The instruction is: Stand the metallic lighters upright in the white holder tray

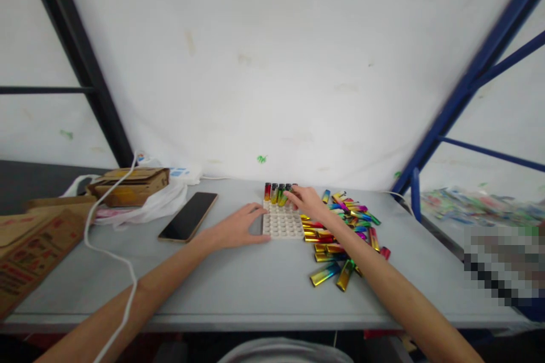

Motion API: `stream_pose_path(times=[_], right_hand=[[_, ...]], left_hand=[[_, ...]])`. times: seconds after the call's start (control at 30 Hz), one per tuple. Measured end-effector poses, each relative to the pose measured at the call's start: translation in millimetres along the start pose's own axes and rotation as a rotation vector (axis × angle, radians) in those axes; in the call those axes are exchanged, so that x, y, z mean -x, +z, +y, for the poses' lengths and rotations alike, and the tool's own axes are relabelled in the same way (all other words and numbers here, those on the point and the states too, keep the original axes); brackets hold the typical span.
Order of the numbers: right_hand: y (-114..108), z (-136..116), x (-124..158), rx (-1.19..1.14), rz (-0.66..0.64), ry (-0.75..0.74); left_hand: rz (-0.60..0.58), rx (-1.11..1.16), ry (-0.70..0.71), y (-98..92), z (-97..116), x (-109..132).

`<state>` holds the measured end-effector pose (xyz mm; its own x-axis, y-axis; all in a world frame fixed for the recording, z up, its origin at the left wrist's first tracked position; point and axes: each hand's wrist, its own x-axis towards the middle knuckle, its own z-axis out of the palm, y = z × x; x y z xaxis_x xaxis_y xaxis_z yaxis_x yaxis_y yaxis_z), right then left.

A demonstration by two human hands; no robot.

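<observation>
Closest to you, a white cable [135, 282] hangs across your left forearm [159, 278] at the near left. Past it, on the grey table [255, 286], your left hand [238, 228] is spread wide, thumb and fingers well apart at the left edge of a white tray [283, 229]; it has hold of no lighter and seems to be steadying the tray. Your right hand [307, 200] is over the tray's far right part, fingers bent toward the far side, where several upright lighters [275, 193] stand. One yellow-green lighter [283, 198] leans beside the fingertips; whether they pinch it or merely touch it, you cannot tell. Rows of holes show across the tray's middle and near part. To its right, partly behind your right forearm [385, 278], a heap of loose lighters [334, 248] lies at mixed angles. A phone [188, 216] lies left of your left hand.

The step in hand looks like standing a lighter in the tray's far part. That move calls for lining it up with its hole, a light fingertip touch that spares the neighbours, and your left hand bracing the tray.
</observation>
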<state>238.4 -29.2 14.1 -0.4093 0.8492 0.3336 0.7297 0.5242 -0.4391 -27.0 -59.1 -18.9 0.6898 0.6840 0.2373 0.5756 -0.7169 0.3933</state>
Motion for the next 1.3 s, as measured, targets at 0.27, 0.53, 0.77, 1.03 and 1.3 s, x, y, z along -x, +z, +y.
stream_pose_path(times=[0.27,0.53,0.77,1.03,1.3], right_hand=[[6.9,9.5,-15.3,0.203,-0.144,-0.098],[-22.4,8.2,-17.6,0.256,-0.112,-0.023],[-102.2,85.1,16.1,0.298,-0.104,0.182],[-55.1,115.5,11.4,0.494,-0.001,0.47],[-40.3,115.0,-8.1,0.228,0.032,0.467]], left_hand=[[0.003,0.006,0.013,1.7,-2.5,0.2],[-0.002,0.005,-0.012,-0.9,1.5,-0.4],[0.008,-0.001,0.015,-2.1,-2.2,-1.9],[0.012,0.006,0.006,-3.8,0.9,-1.5],[-0.001,-0.022,-0.007,-3.8,3.0,-0.9]])
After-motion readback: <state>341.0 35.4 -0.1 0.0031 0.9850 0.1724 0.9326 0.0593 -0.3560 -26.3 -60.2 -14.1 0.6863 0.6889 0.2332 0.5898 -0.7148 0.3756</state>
